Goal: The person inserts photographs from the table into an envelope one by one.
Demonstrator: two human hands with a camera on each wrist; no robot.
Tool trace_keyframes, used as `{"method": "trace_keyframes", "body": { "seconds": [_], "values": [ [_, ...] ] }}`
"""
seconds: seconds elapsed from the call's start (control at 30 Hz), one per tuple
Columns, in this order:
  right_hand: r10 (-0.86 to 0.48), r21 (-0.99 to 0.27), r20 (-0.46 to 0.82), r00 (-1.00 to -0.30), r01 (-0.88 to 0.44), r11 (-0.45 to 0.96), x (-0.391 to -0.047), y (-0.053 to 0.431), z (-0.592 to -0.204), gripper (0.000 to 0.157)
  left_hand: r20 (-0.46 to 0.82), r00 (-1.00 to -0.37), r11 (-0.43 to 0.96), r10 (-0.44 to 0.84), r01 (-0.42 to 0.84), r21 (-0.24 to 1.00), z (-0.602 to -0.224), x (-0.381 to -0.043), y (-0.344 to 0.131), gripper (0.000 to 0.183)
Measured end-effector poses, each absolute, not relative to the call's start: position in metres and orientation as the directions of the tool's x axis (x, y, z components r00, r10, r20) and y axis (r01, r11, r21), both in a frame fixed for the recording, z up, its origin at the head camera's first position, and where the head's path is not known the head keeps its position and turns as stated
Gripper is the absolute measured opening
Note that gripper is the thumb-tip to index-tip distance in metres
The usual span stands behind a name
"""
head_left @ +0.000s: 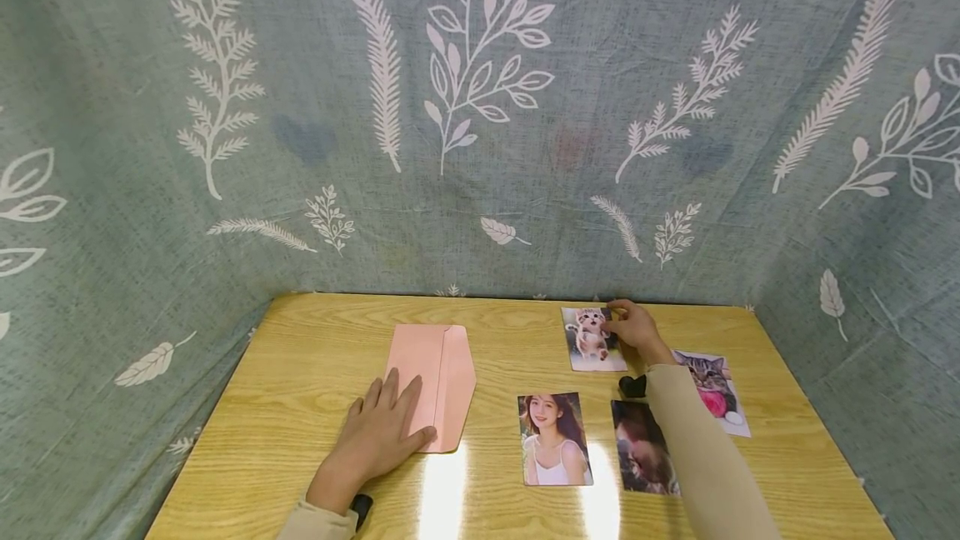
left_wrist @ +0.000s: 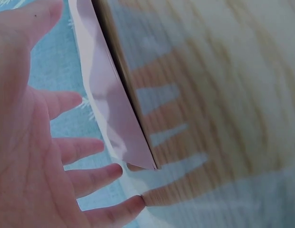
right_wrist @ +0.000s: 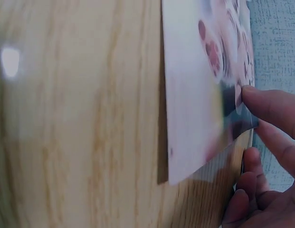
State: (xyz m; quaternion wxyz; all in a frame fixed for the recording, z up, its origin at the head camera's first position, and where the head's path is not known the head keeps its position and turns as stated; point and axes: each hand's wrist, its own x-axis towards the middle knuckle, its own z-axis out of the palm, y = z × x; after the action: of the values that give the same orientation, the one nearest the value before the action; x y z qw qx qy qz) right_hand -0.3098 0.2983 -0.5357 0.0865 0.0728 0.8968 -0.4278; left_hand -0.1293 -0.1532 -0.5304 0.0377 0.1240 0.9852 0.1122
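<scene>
My left hand (head_left: 381,432) lies with spread, straight fingers over the near left part of a pink envelope (head_left: 450,365). In the left wrist view, the envelope (left_wrist: 107,90) sits beyond the fingers, its edge slightly off the wood. Over at the far right of the table, my right hand (head_left: 637,332) pinches the right edge of a kitten photo (head_left: 579,355). The right wrist view has the thumb on the photo's face (right_wrist: 190,114) and the index finger behind its edge. A shadow runs along the photo's near edge, which stands slightly off the table.
A portrait photo of a person (head_left: 555,461) lies nearer on the wooden table (head_left: 300,390). Right of it is a dark photo (head_left: 636,440), partly under the right sleeve. A tabby cat photo (head_left: 738,398) lies farther right. Leaf-patterned cloth (head_left: 487,257) hangs behind and at both sides.
</scene>
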Motion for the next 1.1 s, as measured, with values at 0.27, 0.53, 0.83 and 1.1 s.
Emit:
{"method": "trace_keyframes", "body": {
  "seconds": [0.27,0.53,0.83,1.1],
  "values": [
    [0.116,-0.79,-0.162,-0.98,0.199,0.58,-0.308,0.295,-0.535,0.043,-0.052,-0.963,0.942,0.264,0.246,0.231,-0.529,-0.129,-0.154,0.079],
    [0.171,-0.856,-0.093,-0.981,0.166,0.49,-0.304,0.295,-0.534,0.034,-0.045,-0.96,0.938,0.275,0.258,0.231,-0.529,-0.129,-0.156,0.08],
    [0.163,-0.917,-0.141,-0.976,0.191,0.35,-0.301,0.297,-0.53,0.039,-0.052,-0.957,0.932,0.285,0.264,0.248,-0.527,-0.127,-0.158,0.082],
    [0.146,-0.945,-0.149,-0.978,0.184,0.272,-0.294,0.289,-0.521,0.039,-0.079,-0.956,0.932,0.283,0.255,0.257,-0.526,-0.127,-0.16,0.08]
  ]
}}
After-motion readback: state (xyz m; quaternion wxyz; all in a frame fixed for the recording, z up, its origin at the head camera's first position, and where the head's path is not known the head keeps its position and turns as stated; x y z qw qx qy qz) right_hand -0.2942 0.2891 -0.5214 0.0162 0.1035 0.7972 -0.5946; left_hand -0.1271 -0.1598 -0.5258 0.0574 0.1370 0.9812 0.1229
